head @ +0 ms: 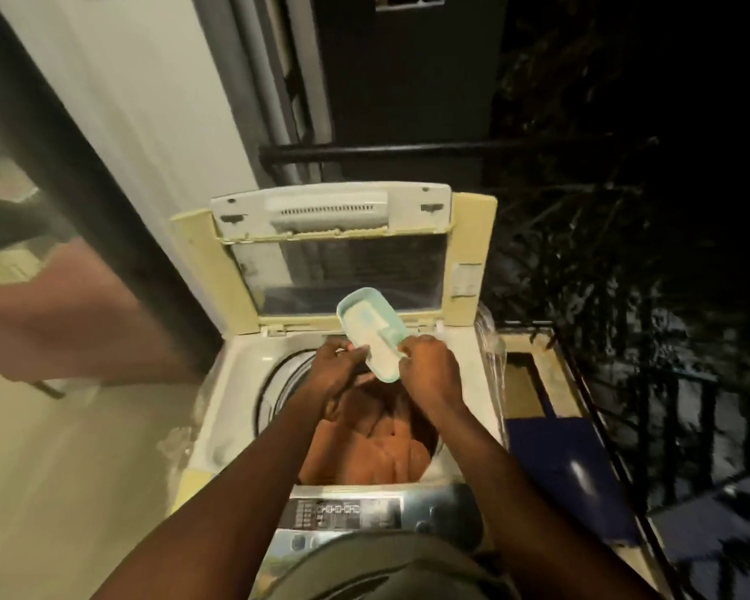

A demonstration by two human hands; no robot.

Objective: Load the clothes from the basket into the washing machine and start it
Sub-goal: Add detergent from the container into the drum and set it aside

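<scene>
1. Head view: dark balcony at night, pale wall upper left, railing and foliage on the right. Top-load washing machine (pixel 234 383) sits centre frame, lid (pixel 343 262) propped upright behind the tub.
2. Clothes (pixel 373 443): orange-brown load already down in the drum, lower centre. No basket in frame.
3. Both hands over the tub mouth. Left hand (pixel 336 370) fingers pinched on the near left edge of a pale green container (pixel 371 335); right hand (pixel 429 374) fingers closed on its near right edge. White contents inside, looks like detergent powder, can't confirm.
4. Risk: container is tilted and held by its edges only. A slip drops the whole thing into the drum.
5. Risk: fast tip dumps powder in one clump, or over the rim.
6. Risk: control panel (pixel 343 513) at bottom centre is blurred. A wrong button press is likely if I don't look.
</scene>
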